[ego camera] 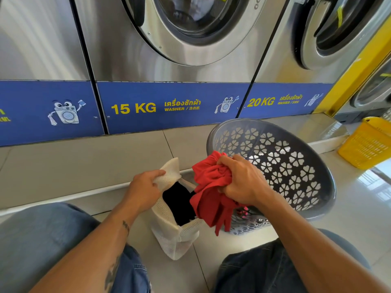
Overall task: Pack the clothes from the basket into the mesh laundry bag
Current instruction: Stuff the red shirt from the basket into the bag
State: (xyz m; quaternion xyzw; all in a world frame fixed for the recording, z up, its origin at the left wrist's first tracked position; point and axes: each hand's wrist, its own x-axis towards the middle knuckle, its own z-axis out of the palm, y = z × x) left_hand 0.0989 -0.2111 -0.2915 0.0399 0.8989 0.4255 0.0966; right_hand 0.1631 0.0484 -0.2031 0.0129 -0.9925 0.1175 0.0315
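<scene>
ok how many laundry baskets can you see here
2. A grey basket sits tilted on the floor right of the mesh laundry bag, behind the right hand gripping a red garment. A yellow basket sits at the far right edge. Others may be out of frame.

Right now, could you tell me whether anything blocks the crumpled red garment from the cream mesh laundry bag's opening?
Nothing visible does. The left hand holds the cream mesh laundry bag open, and the crumpled red garment, gripped by the right hand, hangs beside its mouth.
</scene>
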